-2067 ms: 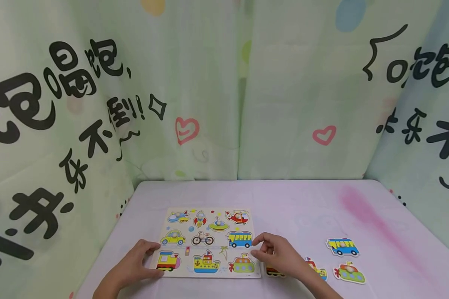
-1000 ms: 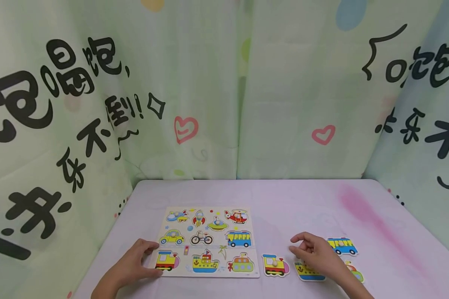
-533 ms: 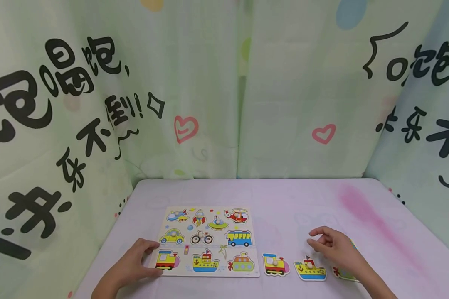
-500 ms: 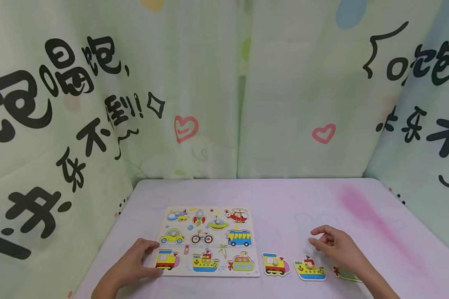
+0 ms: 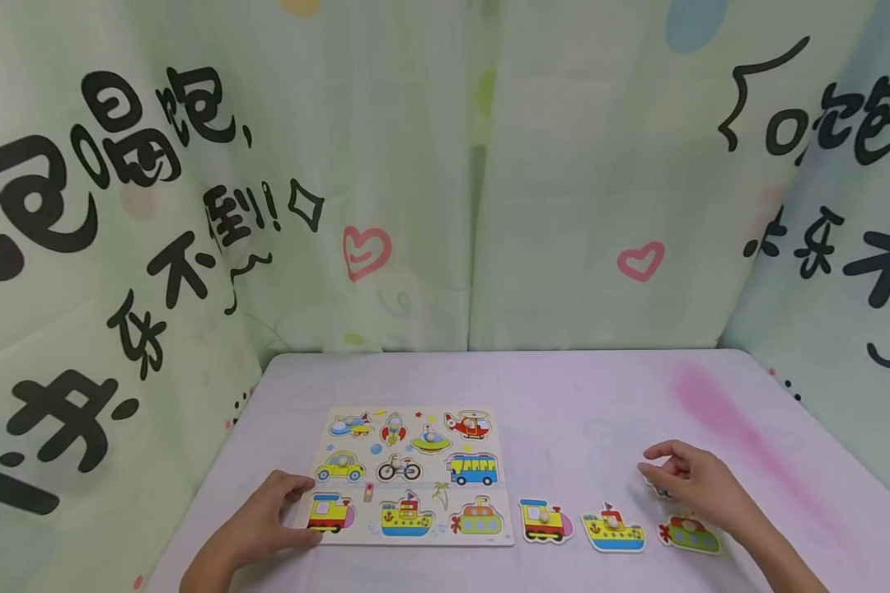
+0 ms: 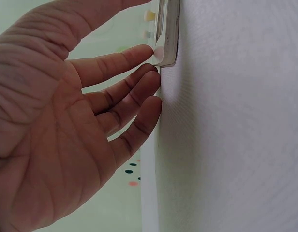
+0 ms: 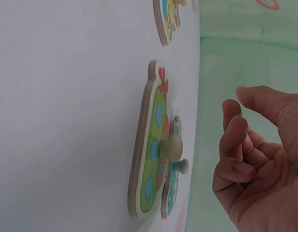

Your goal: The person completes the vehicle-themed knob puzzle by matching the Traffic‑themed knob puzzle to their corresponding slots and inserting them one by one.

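My left hand [image 5: 263, 519] rests at the left edge of a knobbed puzzle board [image 5: 442, 539], thumb near the lower corner, fingertips on its side. In the left wrist view, those fingers [image 6: 125, 104] reach straight to the board's corner [image 6: 168, 43]. Above a bus puzzle piece [image 5: 660, 492], which it mostly covers, hovers my right hand [image 5: 700, 482]. The right wrist view shows nothing between its loosely bent fingers, apart from the wooden knobs of the bus piece and the submarine piece [image 7: 148, 159]. A ship piece [image 5: 612, 537] and a train piece [image 5: 545, 531] lie between board and right hand.
On the board are vehicle pictures, among them a car [image 5: 340, 467], a bicycle [image 5: 399, 469] and a helicopter [image 5: 468, 425]. The white-covered table [image 5: 564, 387] has a pink smear [image 5: 727, 420] at right. A printed green curtain [image 5: 415, 165] encloses it at back and sides.
My right hand has moved from the board's right edge rightward past the train and ship pieces to the bus piece, uncovering those pieces and the submarine. My left hand stays at the board.
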The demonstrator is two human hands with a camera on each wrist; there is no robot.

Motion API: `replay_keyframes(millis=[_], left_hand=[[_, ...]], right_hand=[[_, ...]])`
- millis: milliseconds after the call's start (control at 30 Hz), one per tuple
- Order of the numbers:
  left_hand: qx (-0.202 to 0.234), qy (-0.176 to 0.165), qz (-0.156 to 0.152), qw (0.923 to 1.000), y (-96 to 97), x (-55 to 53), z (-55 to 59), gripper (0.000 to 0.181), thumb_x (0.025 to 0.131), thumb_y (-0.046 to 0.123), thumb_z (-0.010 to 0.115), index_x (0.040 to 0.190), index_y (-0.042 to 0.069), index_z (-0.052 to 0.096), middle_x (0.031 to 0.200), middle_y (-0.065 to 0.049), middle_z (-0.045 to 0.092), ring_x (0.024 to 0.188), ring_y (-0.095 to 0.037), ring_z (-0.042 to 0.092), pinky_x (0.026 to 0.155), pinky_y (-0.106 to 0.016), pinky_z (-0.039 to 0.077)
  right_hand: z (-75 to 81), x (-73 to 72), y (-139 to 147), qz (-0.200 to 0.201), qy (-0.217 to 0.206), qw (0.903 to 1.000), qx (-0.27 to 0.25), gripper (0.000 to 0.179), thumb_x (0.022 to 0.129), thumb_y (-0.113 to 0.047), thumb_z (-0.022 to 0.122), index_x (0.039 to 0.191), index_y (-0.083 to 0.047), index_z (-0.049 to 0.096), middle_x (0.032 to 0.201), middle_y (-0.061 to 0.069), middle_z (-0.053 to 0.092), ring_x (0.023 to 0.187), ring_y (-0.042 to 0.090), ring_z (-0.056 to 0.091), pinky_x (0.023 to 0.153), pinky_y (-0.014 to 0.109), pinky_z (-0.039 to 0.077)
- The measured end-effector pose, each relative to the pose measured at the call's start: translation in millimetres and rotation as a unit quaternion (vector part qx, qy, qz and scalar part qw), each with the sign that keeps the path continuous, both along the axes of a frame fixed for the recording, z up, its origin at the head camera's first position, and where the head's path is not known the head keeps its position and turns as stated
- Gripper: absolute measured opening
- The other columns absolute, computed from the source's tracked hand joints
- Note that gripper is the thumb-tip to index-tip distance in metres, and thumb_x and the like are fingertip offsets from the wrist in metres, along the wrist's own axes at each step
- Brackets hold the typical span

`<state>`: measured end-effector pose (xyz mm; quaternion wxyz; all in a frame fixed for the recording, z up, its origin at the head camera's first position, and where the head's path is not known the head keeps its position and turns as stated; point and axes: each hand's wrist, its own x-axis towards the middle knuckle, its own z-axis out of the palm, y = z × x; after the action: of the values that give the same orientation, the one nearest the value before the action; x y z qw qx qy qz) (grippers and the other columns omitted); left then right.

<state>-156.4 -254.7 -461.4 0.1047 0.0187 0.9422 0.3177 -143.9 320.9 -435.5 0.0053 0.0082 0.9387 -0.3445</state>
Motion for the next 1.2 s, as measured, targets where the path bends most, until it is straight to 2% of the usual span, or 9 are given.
replay_keyframes(millis=[200,400,667,933,1200], left_hand=[[0.002,0.005,-0.001,1.0,-1.1,1.0,0.4,0.076,0.066,0.026,0.098,0.131,0.006,0.063,0.117,-0.004,0.054,0.108,-0.021,0.054,0.105,-0.052,0.046],[0.006,0.001,-0.002,1.0,-0.8,1.2,2.1,0.076,0.066,0.025,0.097,0.131,0.006,0.063,0.117,-0.004,0.054,0.111,-0.022,0.054,0.106,-0.052,0.046],[0.008,0.007,-0.002,0.9999,-0.7,3.4,2.4,0.075,0.066,0.023,0.097,0.131,0.005,0.063,0.117,-0.004,0.054,0.11,-0.022,0.054,0.106,-0.051,0.046],[0.005,0.009,-0.004,0.9999,-0.6,3.8,2.3,0.076,0.066,0.024,0.097,0.131,0.005,0.063,0.116,-0.004,0.054,0.11,-0.022,0.054,0.106,-0.051,0.046],[0.002,0.018,-0.014,0.9997,-2.3,3.5,1.1,0.076,0.067,0.027,0.097,0.131,0.006,0.063,0.115,-0.003,0.054,0.11,-0.02,0.055,0.105,-0.049,0.047]], right_hand=[[-2.5,-1.2,19,-0.006,-0.034,0.9994,0.008,0.041,0.098,-0.031,0.07,0.12,0.003,0.063,0.073,0.002,0.058,0.061,0.012,0.052,0.059,0.026,0.042],[-9.6,-3.2,28,-0.011,-0.062,0.9978,0.02,0.041,0.097,-0.031,0.071,0.118,0.004,0.064,0.072,-0.001,0.061,0.063,0.013,0.05,0.061,0.026,0.038],[-16.2,-5.8,35,-0.007,-0.067,0.9977,0.003,0.033,0.096,-0.019,0.07,0.118,0.004,0.063,0.077,0.0,0.063,0.065,0.013,0.052,0.061,0.026,0.04],[-19.4,-9.8,41,-0.005,-0.088,0.9961,-0.009,0.032,0.097,-0.022,0.068,0.118,0.002,0.063,0.077,0.001,0.06,0.068,0.014,0.051,0.062,0.026,0.039],[-22.4,-15.4,39,-0.009,-0.079,0.9968,0.004,0.023,0.095,-0.014,0.064,0.111,0.002,0.064,0.073,0.0,0.06,0.068,0.014,0.048,0.062,0.026,0.036]])
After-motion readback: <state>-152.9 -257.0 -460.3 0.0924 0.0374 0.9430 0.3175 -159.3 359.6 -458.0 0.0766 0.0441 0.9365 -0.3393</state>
